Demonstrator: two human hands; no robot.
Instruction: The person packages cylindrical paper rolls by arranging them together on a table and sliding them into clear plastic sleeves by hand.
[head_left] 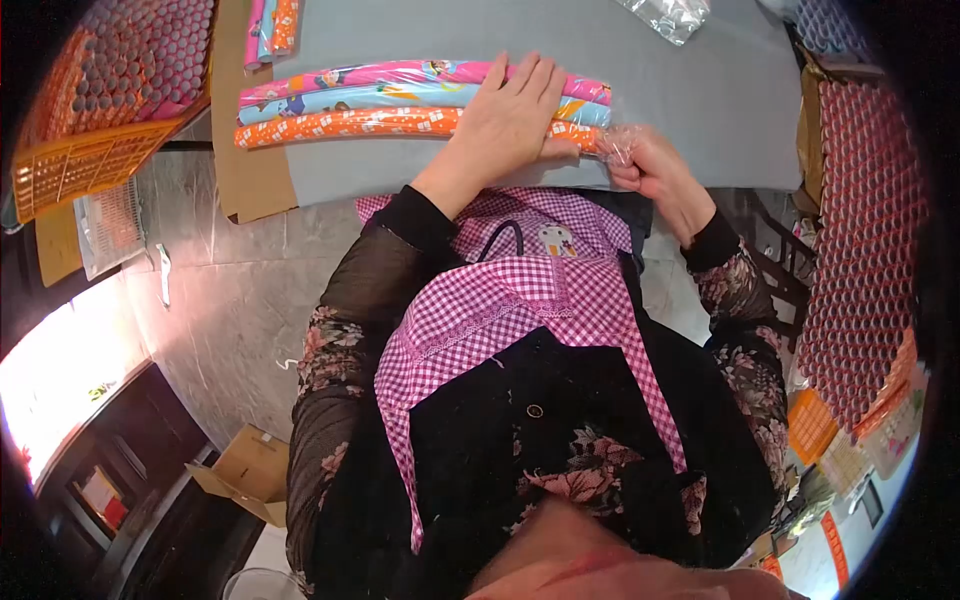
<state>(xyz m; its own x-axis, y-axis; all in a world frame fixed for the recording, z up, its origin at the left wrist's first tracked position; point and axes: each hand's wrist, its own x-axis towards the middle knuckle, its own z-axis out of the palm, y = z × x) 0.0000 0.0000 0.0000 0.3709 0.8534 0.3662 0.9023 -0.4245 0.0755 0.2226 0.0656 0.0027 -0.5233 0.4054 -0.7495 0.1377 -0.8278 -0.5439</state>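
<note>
The left hand (508, 122) lies flat across three wrapped rolls (370, 99) on the grey table (730, 110); the right hand (650, 165) is clamped on clear film (618, 142) at their right end.

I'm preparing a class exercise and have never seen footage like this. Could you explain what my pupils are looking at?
There is no machine here, just a person working with two bare hands. The single picture comes from a camera worn on the head, looking forward and down, so the person's own checked apron fills the middle.

On the grey tabletop lie three long patterned rolls side by side: a pink roll, a light blue roll and an orange roll, all under clear wrap. The left hand lies flat across them. The right hand grips the bunched wrap end just past them.

Similar rolls lie at the upper left, and some clear plastic at the top right.
</note>
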